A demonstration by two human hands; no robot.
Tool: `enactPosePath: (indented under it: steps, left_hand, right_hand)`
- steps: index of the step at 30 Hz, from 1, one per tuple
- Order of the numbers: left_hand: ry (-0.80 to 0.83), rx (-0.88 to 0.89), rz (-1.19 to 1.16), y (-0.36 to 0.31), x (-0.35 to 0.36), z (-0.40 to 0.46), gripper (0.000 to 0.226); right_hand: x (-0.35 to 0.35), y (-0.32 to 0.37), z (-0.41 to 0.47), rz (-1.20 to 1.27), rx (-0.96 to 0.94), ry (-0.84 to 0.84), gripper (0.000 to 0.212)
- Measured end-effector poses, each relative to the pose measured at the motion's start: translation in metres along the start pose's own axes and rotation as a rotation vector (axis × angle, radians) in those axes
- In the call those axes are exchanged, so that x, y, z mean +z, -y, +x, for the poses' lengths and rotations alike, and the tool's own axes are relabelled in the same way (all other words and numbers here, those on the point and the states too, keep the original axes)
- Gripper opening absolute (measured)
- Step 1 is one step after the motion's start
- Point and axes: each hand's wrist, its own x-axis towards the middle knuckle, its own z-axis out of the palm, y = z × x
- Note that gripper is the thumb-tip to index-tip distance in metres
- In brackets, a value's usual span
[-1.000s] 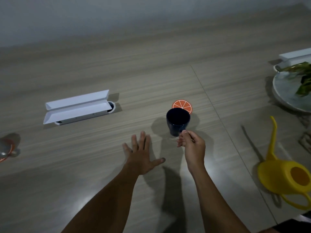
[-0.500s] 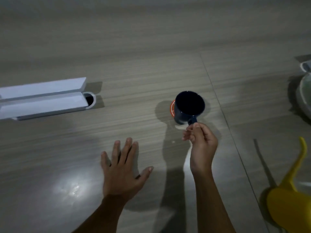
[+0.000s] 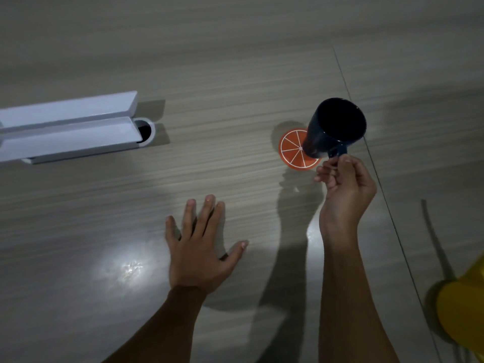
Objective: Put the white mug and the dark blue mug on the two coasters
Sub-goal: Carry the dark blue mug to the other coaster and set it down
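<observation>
The dark blue mug [image 3: 334, 129] hangs in the air, tilted, its open mouth toward me. My right hand [image 3: 345, 187] pinches its handle from below. Under the mug's left side lies an orange-slice coaster [image 3: 292, 149] flat on the wooden table [image 3: 235, 74]; the mug covers its right part. My left hand [image 3: 200, 247] rests flat on the table with fingers spread, holding nothing. Neither the white mug nor a second coaster is in view.
A white open cable box [image 3: 68, 127] sits in the table at the left, with a round hole at its right end. A yellow watering can [image 3: 463, 310] shows at the lower right edge. A table seam [image 3: 379, 179] runs diagonally on the right.
The mug has been lifted and tilted to the right, so more of the coaster shows. The view has moved closer and lower. My left hand stays flat on the table.
</observation>
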Motion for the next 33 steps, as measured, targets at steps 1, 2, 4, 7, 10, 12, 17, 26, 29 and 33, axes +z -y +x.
enactPosePath:
  steps: [1, 2, 4, 7, 10, 12, 17, 26, 29, 33]
  left_hand:
    - [-0.006, -0.002, 0.000, 0.000, 0.000, 0.000, 0.092]
    - [-0.011, -0.003, 0.000, 0.000, 0.000, 0.000, 0.092]
    - [-0.018, -0.004, -0.005, 0.000, 0.001, 0.000, 0.092]
    - [-0.021, -0.001, -0.011, 0.000, 0.001, 0.000, 0.091]
    - [-0.021, -0.006, -0.020, -0.001, 0.001, 0.000, 0.091]
    - [-0.023, -0.007, -0.023, -0.001, 0.000, -0.001, 0.091]
    - [-0.033, -0.010, -0.028, -0.002, -0.001, -0.001, 0.090]
    - [-0.040, -0.004, -0.011, -0.001, 0.000, -0.001, 0.090]
    - [-0.029, -0.003, -0.012, -0.001, 0.000, -0.001, 0.090]
    - [-0.023, 0.001, -0.014, -0.001, -0.001, -0.001, 0.090]
  right_hand:
    - [0.000, -0.001, 0.001, -0.002, -0.006, 0.008, 0.029]
    - [0.001, -0.003, 0.001, -0.005, -0.012, 0.018, 0.028]
    - [0.002, -0.007, 0.000, -0.012, -0.014, 0.039, 0.030]
    - [0.003, -0.013, -0.004, -0.027, -0.002, 0.063, 0.036]
    - [0.004, -0.017, -0.004, -0.028, 0.001, 0.073, 0.035]
    - [0.004, -0.019, -0.004, -0.022, -0.005, 0.068, 0.034]
    - [0.005, -0.019, -0.004, -0.015, -0.020, 0.071, 0.031]
    - [0.004, -0.027, -0.008, -0.076, -0.033, 0.058, 0.029]
    - [0.004, -0.028, -0.010, -0.116, -0.041, 0.040, 0.021]
    - [0.006, -0.028, -0.011, -0.127, -0.030, 0.009, 0.017]
